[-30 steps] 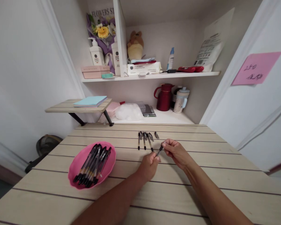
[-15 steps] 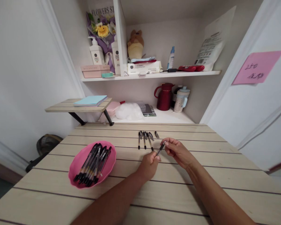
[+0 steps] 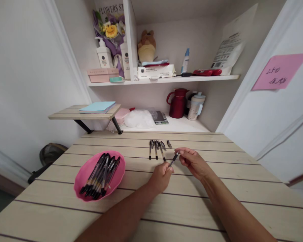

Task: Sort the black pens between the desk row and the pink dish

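Sliding slightly outward since a second ago, the right hand point(image 3: 193, 163) is leaving more of the dark front of the pen point(image 3: 175, 158) showing. The left hand point(image 3: 159, 177) is keeping its place, pinching the pen's lower end between thumb and curled fingers. That pen is slanting between the two hands, its tip pointing away and to the right. Right thumb and fingertips are bending close together at the tip; whether they are touching it, I cannot tell. Just beyond, three loose pens point(image 3: 156, 152) are lying on the table point(image 3: 179, 210), small caps point(image 3: 163, 145) resting beside them and a lone cap point(image 3: 169, 144) lying further right. On the left, a pink bowl point(image 3: 86, 169) is holding piled pens point(image 3: 101, 174). Behind, a red jug point(image 3: 177, 105) is standing beside a lidded cup point(image 3: 195, 107).
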### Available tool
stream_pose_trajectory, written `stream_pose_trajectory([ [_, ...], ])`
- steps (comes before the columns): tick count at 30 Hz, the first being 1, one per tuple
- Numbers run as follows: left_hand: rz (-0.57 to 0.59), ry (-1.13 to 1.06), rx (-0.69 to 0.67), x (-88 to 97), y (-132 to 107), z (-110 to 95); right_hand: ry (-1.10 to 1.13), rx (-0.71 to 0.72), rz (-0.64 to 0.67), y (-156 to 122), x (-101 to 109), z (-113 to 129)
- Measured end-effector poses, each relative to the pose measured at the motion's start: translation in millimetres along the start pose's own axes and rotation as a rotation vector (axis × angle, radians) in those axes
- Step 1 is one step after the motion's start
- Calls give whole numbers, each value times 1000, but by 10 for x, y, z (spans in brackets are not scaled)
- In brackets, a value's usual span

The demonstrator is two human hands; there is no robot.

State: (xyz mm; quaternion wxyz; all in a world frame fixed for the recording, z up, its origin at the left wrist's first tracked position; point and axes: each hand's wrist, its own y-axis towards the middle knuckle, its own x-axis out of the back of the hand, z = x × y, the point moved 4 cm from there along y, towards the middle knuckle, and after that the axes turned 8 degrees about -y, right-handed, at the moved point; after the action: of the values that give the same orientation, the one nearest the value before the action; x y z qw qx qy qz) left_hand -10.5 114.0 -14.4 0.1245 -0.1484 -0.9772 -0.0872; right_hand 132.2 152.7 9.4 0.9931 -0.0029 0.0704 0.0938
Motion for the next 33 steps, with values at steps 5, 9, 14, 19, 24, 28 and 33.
stream_pose_trajectory([
  [5,2,1,-3,-4,-1,1,4,-13,-43,11,20,-37],
  [9,7,-11,15,-9,-13,-17,0,-24,-49,25,10,-63],
  [14,-4,-18,27,0,-19,-50,-22,-8,-51,-2,-4,-44],
  [19,-6,-38,47,-1,-10,-29,-95,60,-3,91,116,49],
  [24,-21,-78,94,-12,-11,23,-635,-18,-338,522,324,9],
  [28,-29,-106,123,-19,-9,64,-771,-9,-410,908,203,-84],
  [33,-29,-127,138,-17,8,115,-754,-29,-435,1107,133,-189],
])
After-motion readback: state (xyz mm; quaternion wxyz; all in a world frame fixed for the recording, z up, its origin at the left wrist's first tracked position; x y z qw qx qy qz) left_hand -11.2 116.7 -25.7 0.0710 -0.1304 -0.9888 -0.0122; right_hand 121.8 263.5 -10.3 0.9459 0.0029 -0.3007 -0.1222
